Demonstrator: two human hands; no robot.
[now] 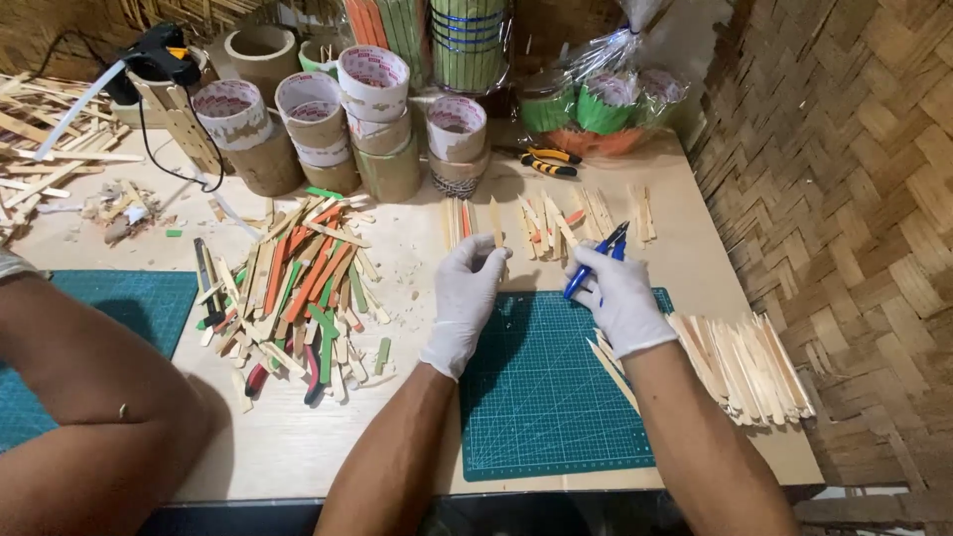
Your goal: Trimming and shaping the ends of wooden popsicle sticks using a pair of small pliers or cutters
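My left hand (pixel 467 288), gloved in white, pinches a plain wooden craft stick (pixel 496 230) upright between thumb and fingertips, just past the far edge of the green cutting mat (pixel 541 397). My right hand (pixel 617 298), gloved too, is closed around the blue-handled cutters (pixel 594 266), whose tips point away from me toward the back of the worktop (pixel 298 437). I cannot tell whether the blades are parted.

Stick and cutters are near each other but apart. To do this well, I judge the stick should be held low and firm, fingertips clear of the cut line, with the blades square across the grain so the wood snaps clean instead of splitting along its length. Working over the mat would catch the offcut.

A neat stack of trimmed sticks (pixel 749 367) lies at the mat's right edge, toward the worktop's right side. A loose heap of coloured sticks (pixel 298 288) sits left of the mat. Short rows of cut pieces (pixel 556 223) lie beyond my hands, and tape rolls (pixel 372 84) stand along the back edge. Another person's bare arm (pixel 89 397) rests at the near left corner.
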